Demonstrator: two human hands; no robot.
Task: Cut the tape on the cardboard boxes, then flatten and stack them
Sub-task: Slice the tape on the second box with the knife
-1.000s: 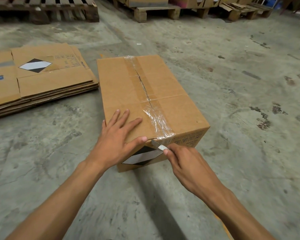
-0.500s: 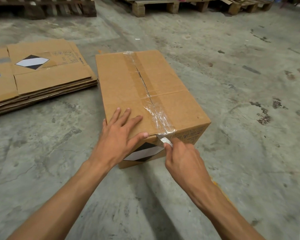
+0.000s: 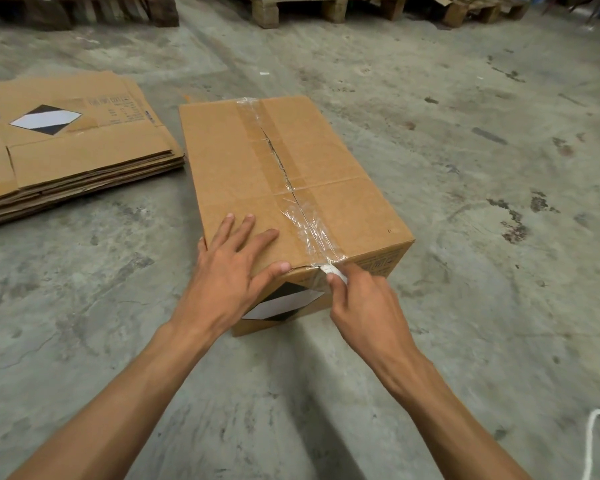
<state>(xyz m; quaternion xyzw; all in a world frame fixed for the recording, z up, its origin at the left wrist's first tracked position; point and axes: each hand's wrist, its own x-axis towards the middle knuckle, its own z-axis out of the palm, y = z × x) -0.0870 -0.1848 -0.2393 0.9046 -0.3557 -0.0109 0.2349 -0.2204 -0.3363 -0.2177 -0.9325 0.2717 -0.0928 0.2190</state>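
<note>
Head view: cardboard box (image 3: 284,188) on floor before us. Left hand (image 3: 232,271) flat on lid. Right hand (image 3: 364,303) grips white blade (image 3: 334,271) at near edge; tape seam (image 3: 284,174) runs straight away, far-left.

Stained grey concrete floor (image 3: 465,168), wooden pallets (image 3: 298,8) along far edge, white cord (image 3: 594,434) bottom rt.

Cutting the tape at the box's near edge

The left hand (image 3: 229,275) lies flat on the cardboard box (image 3: 229,168); the right hand (image 3: 364,306) grips a small white blade (image 3: 333,271) against the clear tape (image 3: 312,230). Flattened boxes (image 3: 77,150) lie stacked to the left on the floor (image 3: 465,168).
</note>
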